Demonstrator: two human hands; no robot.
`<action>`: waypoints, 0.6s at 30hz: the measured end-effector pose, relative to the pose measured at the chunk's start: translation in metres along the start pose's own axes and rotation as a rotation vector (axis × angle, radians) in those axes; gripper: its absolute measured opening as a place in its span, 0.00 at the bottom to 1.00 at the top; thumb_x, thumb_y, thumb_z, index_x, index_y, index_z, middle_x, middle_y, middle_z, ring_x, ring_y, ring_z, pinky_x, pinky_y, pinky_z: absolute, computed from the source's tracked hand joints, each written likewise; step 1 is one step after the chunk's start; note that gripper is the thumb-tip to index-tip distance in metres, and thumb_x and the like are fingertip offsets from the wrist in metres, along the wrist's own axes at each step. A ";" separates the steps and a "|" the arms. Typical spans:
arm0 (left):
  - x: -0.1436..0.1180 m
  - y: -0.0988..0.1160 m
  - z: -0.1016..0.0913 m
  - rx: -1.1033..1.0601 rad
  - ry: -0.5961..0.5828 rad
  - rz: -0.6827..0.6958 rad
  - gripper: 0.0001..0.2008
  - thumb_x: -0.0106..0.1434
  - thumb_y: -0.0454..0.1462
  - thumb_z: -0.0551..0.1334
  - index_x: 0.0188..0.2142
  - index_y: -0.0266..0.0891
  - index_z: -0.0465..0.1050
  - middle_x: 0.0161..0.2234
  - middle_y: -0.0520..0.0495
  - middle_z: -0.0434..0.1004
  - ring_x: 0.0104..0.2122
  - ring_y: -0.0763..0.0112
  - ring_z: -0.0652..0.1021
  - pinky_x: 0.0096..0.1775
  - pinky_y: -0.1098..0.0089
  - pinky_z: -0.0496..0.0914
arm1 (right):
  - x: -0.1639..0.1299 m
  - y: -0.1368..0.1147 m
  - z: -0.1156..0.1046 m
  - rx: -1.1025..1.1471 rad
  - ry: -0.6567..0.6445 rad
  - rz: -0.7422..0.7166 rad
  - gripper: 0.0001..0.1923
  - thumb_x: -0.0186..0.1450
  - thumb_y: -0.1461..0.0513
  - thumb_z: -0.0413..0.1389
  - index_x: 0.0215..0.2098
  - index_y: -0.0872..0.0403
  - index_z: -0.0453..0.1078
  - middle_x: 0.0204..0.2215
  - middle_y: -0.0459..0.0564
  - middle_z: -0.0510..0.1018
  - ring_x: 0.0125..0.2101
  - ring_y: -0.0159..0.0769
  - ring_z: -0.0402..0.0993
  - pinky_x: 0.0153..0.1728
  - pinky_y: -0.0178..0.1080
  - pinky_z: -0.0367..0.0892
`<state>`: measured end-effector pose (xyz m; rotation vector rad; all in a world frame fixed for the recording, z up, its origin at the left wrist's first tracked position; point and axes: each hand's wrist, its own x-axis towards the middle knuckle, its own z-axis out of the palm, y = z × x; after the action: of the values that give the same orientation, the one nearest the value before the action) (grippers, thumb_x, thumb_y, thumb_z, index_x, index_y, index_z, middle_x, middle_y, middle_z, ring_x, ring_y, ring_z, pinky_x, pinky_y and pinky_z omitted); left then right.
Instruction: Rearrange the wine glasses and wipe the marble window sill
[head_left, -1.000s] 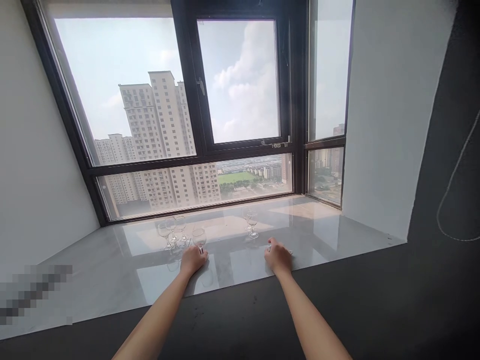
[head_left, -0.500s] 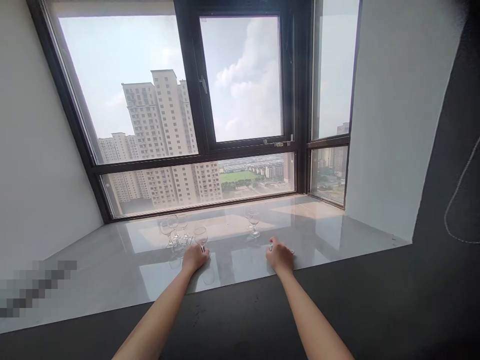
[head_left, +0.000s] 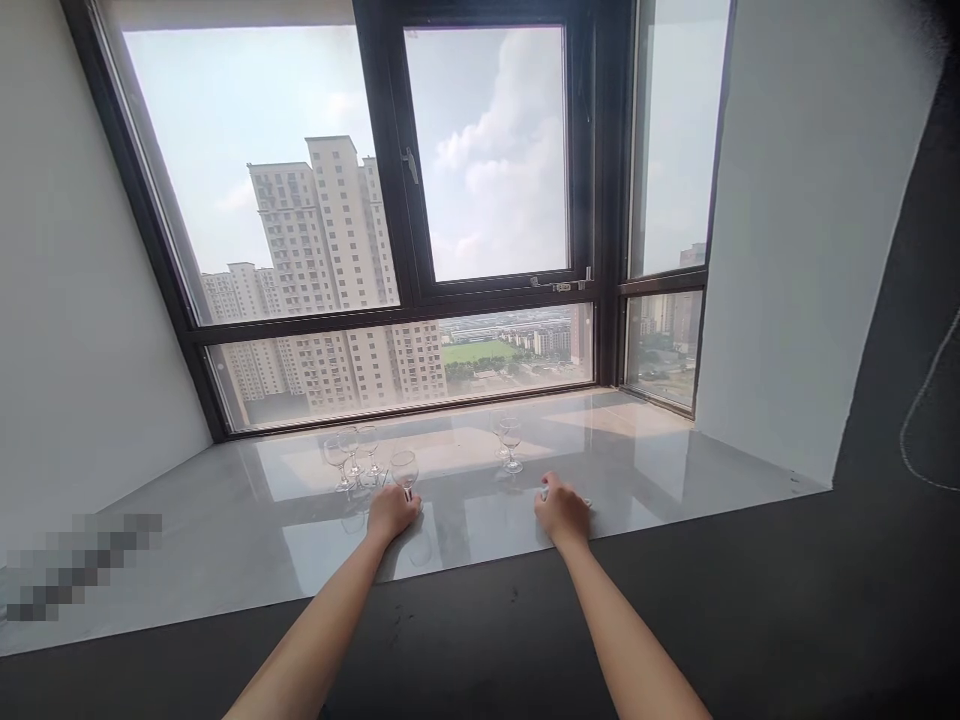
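Observation:
My left hand (head_left: pixel 393 512) is closed around the lower part of a clear stemmed wine glass (head_left: pixel 404 468), which stands upright with its bowl above my fingers. My right hand (head_left: pixel 564 510), farther right on the sill, is closed in a loose fist. Small bits of something white (head_left: pixel 587 502) show at its edges; its kind is hidden by the fingers. Behind and left of my left hand, a cluster of clear stemmed glasses (head_left: pixel 349 447) stands upright. Two more glasses (head_left: pixel 511 440) stand one behind the other, beyond and left of my right hand.
The glossy grey windowsill (head_left: pixel 480 520) carries bright reflections and ends at a front edge above a dark wall (head_left: pixel 487 640). A dark-framed window (head_left: pixel 487 296) rises behind it. White walls (head_left: pixel 787 250) flank both sides. A thin cord (head_left: pixel 904 440) hangs at far right.
The view has shifted slightly, so the scene sits a little farther right. Both hands keep nearly the same pose and place on the sill.

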<state>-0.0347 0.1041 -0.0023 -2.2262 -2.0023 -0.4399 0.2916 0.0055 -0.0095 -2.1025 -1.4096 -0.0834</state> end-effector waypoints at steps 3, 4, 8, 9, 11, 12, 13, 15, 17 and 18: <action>0.000 0.000 0.000 0.011 0.006 0.000 0.17 0.64 0.43 0.53 0.35 0.36 0.77 0.39 0.36 0.78 0.41 0.60 0.77 0.46 0.65 0.64 | 0.000 -0.001 -0.001 -0.009 -0.002 0.006 0.14 0.65 0.60 0.51 0.49 0.52 0.69 0.36 0.55 0.78 0.40 0.43 0.75 0.40 0.39 0.61; -0.001 0.000 0.000 0.018 0.011 0.003 0.17 0.64 0.43 0.53 0.33 0.36 0.77 0.38 0.36 0.78 0.40 0.60 0.77 0.46 0.65 0.64 | 0.000 -0.001 -0.001 -0.010 -0.003 0.007 0.15 0.65 0.61 0.51 0.49 0.52 0.69 0.36 0.55 0.78 0.40 0.43 0.75 0.40 0.39 0.61; -0.001 0.000 -0.001 0.025 0.002 0.030 0.18 0.64 0.43 0.52 0.29 0.37 0.76 0.32 0.38 0.78 0.35 0.61 0.77 0.41 0.67 0.64 | 0.000 0.000 0.001 -0.012 -0.005 0.000 0.14 0.66 0.60 0.50 0.49 0.53 0.68 0.37 0.55 0.78 0.40 0.42 0.75 0.39 0.39 0.61; -0.002 0.000 -0.001 0.022 0.000 0.036 0.18 0.64 0.43 0.52 0.30 0.37 0.77 0.31 0.39 0.77 0.35 0.61 0.76 0.40 0.67 0.64 | 0.000 0.001 0.001 -0.014 -0.006 -0.002 0.14 0.66 0.60 0.50 0.49 0.53 0.68 0.37 0.55 0.78 0.40 0.42 0.75 0.39 0.38 0.61; -0.002 0.000 -0.002 0.014 0.006 0.042 0.17 0.64 0.43 0.52 0.33 0.37 0.77 0.31 0.39 0.77 0.34 0.61 0.76 0.39 0.67 0.63 | 0.000 0.001 0.002 -0.019 -0.009 -0.005 0.14 0.66 0.60 0.49 0.49 0.53 0.68 0.37 0.56 0.77 0.40 0.42 0.75 0.39 0.38 0.61; -0.002 0.000 -0.002 0.012 0.013 0.042 0.17 0.64 0.43 0.52 0.35 0.37 0.78 0.31 0.39 0.77 0.35 0.61 0.76 0.39 0.67 0.63 | 0.000 0.001 0.002 -0.020 -0.010 -0.004 0.14 0.66 0.60 0.49 0.49 0.53 0.68 0.37 0.56 0.77 0.40 0.42 0.75 0.39 0.38 0.61; -0.002 0.000 -0.002 0.010 0.019 0.040 0.17 0.63 0.43 0.53 0.37 0.37 0.78 0.32 0.39 0.78 0.35 0.60 0.76 0.39 0.66 0.63 | 0.000 0.001 0.002 -0.019 -0.011 -0.002 0.14 0.66 0.60 0.49 0.49 0.53 0.68 0.37 0.56 0.77 0.40 0.42 0.75 0.39 0.39 0.61; -0.002 0.000 -0.002 0.011 0.026 0.036 0.17 0.63 0.43 0.53 0.40 0.37 0.77 0.32 0.39 0.78 0.36 0.60 0.76 0.39 0.66 0.63 | 0.000 0.001 0.001 -0.013 -0.011 0.002 0.14 0.66 0.60 0.50 0.49 0.52 0.68 0.37 0.56 0.77 0.40 0.43 0.75 0.39 0.39 0.61; -0.002 0.000 -0.002 0.017 0.028 0.036 0.18 0.63 0.43 0.52 0.38 0.37 0.77 0.33 0.38 0.78 0.36 0.59 0.76 0.40 0.66 0.63 | 0.000 0.001 0.001 -0.008 -0.012 0.004 0.14 0.65 0.60 0.50 0.49 0.52 0.68 0.37 0.56 0.77 0.40 0.43 0.75 0.40 0.39 0.61; -0.002 0.000 -0.001 0.021 0.026 0.038 0.17 0.63 0.43 0.52 0.37 0.37 0.77 0.32 0.38 0.78 0.36 0.59 0.76 0.40 0.66 0.63 | 0.000 0.000 0.000 -0.007 -0.015 0.007 0.15 0.65 0.60 0.50 0.49 0.52 0.68 0.37 0.56 0.77 0.40 0.43 0.75 0.40 0.39 0.61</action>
<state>-0.0349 0.1023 -0.0014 -2.2300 -1.9391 -0.4391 0.2920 0.0059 -0.0097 -2.1174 -1.4127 -0.0707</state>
